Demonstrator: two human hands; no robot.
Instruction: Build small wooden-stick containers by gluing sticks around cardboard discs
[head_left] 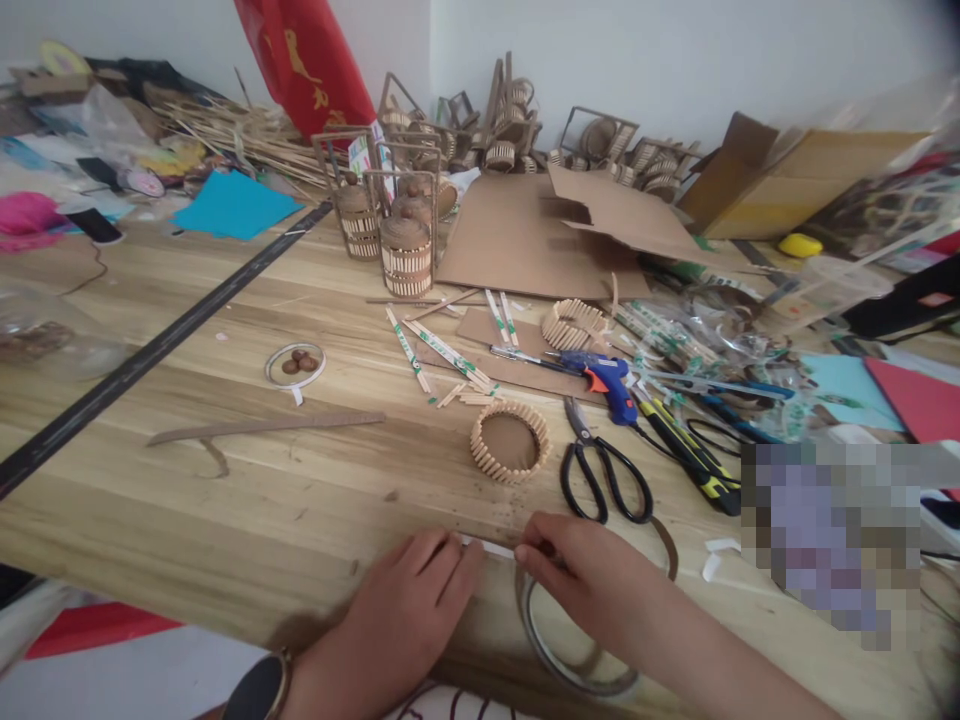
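Note:
My left hand (412,600) lies on the near edge of the wooden table (247,510), fingers together and pressed down on the end of a thin white strip (495,548). My right hand (585,580) pinches the other end of that strip with its fingertips. Under my right wrist lies a flat ring of tape (562,650). Just beyond the hands stand a small round basket of wooden sticks (510,440) and black-handled scissors (600,470).
A blue glue gun (607,380), pliers and plastic-wrapped sticks crowd the right side. Finished stick lanterns (405,250), cardboard sheets (525,240) and boxes sit at the back. A long black ruler (150,360) runs across the left; a small lid of brown beads (296,365) lies nearby.

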